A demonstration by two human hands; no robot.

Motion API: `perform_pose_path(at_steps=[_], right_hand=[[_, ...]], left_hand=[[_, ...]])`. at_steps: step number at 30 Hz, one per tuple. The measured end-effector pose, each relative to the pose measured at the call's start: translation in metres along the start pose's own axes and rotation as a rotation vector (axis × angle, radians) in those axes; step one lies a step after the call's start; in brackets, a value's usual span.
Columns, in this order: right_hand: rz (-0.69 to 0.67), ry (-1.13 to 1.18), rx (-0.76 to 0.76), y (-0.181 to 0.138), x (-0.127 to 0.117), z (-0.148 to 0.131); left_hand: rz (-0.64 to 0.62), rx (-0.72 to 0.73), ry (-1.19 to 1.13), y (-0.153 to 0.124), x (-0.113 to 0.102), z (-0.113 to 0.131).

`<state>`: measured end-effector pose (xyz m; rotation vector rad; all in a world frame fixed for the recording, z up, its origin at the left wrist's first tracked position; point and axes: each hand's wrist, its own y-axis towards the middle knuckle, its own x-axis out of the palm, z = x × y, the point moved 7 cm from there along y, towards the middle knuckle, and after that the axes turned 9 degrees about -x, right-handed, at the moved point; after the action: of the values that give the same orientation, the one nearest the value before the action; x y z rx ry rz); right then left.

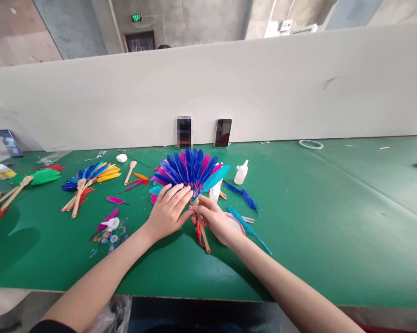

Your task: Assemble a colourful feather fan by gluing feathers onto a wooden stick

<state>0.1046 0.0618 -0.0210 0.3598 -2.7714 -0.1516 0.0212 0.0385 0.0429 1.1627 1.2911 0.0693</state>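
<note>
A feather fan (191, 169) of blue, magenta and turquoise feathers is held up over the middle of the table. Its wooden handle (204, 236) points down toward me, with a red cord or tassel (199, 232) beside it. My right hand (211, 215) grips the fan where the handle meets the feathers, thumb and fingers pinched together. My left hand (170, 208) lies along the left side of the feather bases, its fingers held together and extended over them. Whatever lies under its fingertips is hidden.
Finished-looking feather fans (94, 175) and loose feathers (116, 200) lie to the left, near small gems (107, 238). A white squeeze bottle (241, 172) stands behind my right hand. Turquoise (250, 229) and blue feathers (245, 196) lie to the right. Phones (223, 133) lean on the white partition (281, 92).
</note>
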Motion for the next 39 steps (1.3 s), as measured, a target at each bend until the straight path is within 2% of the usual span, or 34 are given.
perform_pose_path(at_steps=[8, 12, 14, 16, 20, 22, 24, 27, 31, 39], right_hand=[[0.008, 0.018, 0.005, 0.000, 0.000, -0.001], [0.068, 0.098, 0.003, 0.001, -0.002, 0.000], [0.110, 0.107, -0.003, 0.001, -0.004, -0.001], [0.159, 0.071, -0.019, 0.000, -0.007, -0.002], [0.187, -0.108, -0.141, -0.002, -0.005, -0.011], [0.195, -0.188, -0.228, -0.004, -0.003, -0.016], [0.220, -0.224, -0.291, -0.006, -0.001, -0.018], [0.224, -0.223, -0.334, -0.007, 0.002, -0.017], [0.178, -0.229, -0.311, -0.006, 0.004, -0.013], [0.112, -0.408, -0.379, -0.011, 0.012, -0.019]], left_hand=[[0.015, -0.001, -0.045, 0.000, -0.002, -0.001], [0.025, -0.061, -0.169, -0.003, -0.001, -0.003], [0.025, -0.179, -0.294, -0.005, 0.001, -0.007], [-0.009, -0.359, -0.475, -0.008, 0.009, -0.014], [-0.180, -0.727, -0.994, -0.017, 0.035, -0.021], [-0.275, -0.806, -1.208, -0.017, 0.043, -0.018], [-0.329, -0.826, -1.314, -0.014, 0.045, -0.015], [-0.324, -0.874, -1.342, -0.012, 0.043, -0.018], [-0.254, -0.951, -1.338, -0.014, 0.041, -0.024], [-0.142, -1.029, -1.322, -0.017, 0.038, -0.031]])
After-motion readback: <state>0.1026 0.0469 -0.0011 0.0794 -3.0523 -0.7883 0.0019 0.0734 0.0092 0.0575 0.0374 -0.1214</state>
